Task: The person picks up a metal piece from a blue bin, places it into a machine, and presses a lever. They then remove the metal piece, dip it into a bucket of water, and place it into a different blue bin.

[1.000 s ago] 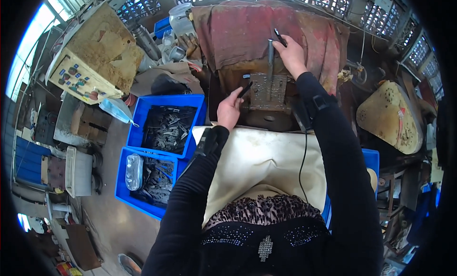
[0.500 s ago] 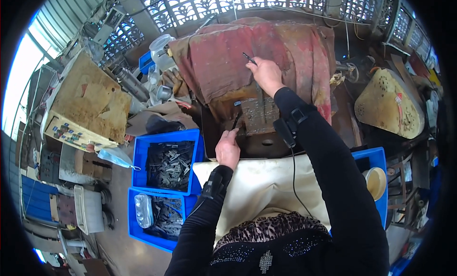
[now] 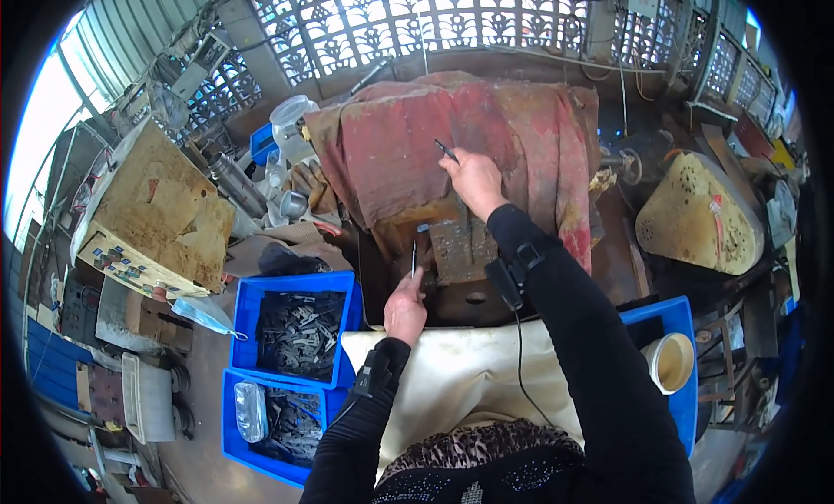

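Note:
My left hand [image 3: 406, 311] pinches a thin dark metal strip [image 3: 414, 259] that points away from me. Light catches along one side of it. The strip is held up left of a wet-looking, rough metal block [image 3: 465, 254] in the machine's opening. Farther off, my right hand [image 3: 477, 182] grips a short dark metal piece [image 3: 445, 150], its tip sticking out to the upper left. That hand is in front of the stained red cloth [image 3: 400, 148] draped over the machine; whether it touches the cloth I cannot tell.
Two blue bins [image 3: 346, 330] with many dark metal strips stand at left, a clear plastic box [image 3: 251, 412] in the nearer one. A cream cloth [image 3: 469, 374] covers my lap. At right is a blue bin [image 3: 686, 306] with a beige cup [image 3: 670, 363]. A stained control box [image 3: 161, 204] stands left.
The whole view has tilted, so the scene sits lower in the picture. In my left hand the strip has turned a little and now shows a bright side. My right hand keeps its grip.

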The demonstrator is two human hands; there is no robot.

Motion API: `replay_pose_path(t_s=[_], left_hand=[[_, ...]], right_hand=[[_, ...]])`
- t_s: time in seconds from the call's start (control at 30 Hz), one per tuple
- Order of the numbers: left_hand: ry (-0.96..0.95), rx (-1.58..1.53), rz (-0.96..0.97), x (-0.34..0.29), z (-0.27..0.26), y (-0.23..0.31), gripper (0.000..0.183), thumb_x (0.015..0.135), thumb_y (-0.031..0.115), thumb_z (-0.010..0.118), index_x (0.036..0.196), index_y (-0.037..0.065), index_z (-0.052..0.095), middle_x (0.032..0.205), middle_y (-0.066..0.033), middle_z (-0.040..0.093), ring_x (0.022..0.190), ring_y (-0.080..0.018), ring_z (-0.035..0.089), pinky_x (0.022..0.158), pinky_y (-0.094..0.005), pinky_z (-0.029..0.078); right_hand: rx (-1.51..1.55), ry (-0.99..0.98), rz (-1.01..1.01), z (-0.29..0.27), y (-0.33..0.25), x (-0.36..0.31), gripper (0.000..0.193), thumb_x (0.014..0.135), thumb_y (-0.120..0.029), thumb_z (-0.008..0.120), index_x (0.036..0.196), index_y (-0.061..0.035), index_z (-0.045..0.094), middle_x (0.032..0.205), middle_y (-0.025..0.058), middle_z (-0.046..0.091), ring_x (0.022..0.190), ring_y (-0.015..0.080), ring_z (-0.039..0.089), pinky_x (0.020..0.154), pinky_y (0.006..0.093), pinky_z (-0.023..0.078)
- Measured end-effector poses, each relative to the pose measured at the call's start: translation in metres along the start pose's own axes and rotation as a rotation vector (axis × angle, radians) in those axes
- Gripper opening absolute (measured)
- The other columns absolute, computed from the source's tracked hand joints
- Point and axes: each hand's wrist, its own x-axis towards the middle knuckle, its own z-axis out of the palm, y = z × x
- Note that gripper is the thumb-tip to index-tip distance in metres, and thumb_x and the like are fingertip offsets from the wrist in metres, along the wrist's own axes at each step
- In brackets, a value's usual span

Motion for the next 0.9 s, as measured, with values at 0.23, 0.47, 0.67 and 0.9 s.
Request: replay_pose_path(t_s=[0.23,0.47,0.67,0.9], left_hand=[[-0.093,0.020,-0.090,-0.0025,-0.0018,0.0004,0.054,0.074,-0.014,0.051,0.123,0.006,0.061,0.116,-0.0160,0.064,0.074,-0.0255,0.068,0.071,-0.0333,0.054],[-0.094,0.083,-0.093,-0.0014,0.0023,-0.0007,0.055,0.073,-0.013,0.053,0.123,0.008,0.062,0.115,-0.0140,0.064,0.079,-0.0253,0.068,0.073,-0.0336,0.054],[-0.120,0.141,-0.096,-0.0043,0.0003,0.0004,0.054,0.074,-0.011,0.055,0.124,0.010,0.061,0.115,-0.0130,0.064,0.086,-0.0283,0.067,0.076,-0.0354,0.053],[-0.151,0.144,-0.150,0.0005,0.0004,0.0029,0.051,0.076,-0.006,0.059,0.124,0.011,0.061,0.118,-0.0146,0.063,0.099,-0.0333,0.063,0.083,-0.0377,0.052]], right_hand=[[0.011,0.007,-0.006,0.0008,-0.0021,-0.0003,0.026,0.088,-0.033,0.062,0.097,-0.0092,0.067,0.083,0.0181,0.067,0.082,0.0386,0.063,0.070,0.0479,0.049],[0.014,0.016,-0.013,0.0012,-0.0002,0.0026,0.026,0.088,-0.034,0.062,0.096,-0.0092,0.067,0.083,0.0180,0.067,0.082,0.0384,0.063,0.070,0.0479,0.049],[0.020,-0.019,0.014,0.0012,-0.0010,0.0015,0.026,0.088,-0.034,0.062,0.097,-0.0102,0.068,0.084,0.0181,0.067,0.084,0.0385,0.063,0.072,0.0476,0.049],[0.024,-0.055,0.044,-0.0004,-0.0015,0.0047,0.028,0.088,-0.035,0.061,0.099,-0.0105,0.068,0.087,0.0189,0.067,0.087,0.0388,0.063,0.074,0.0478,0.048]])
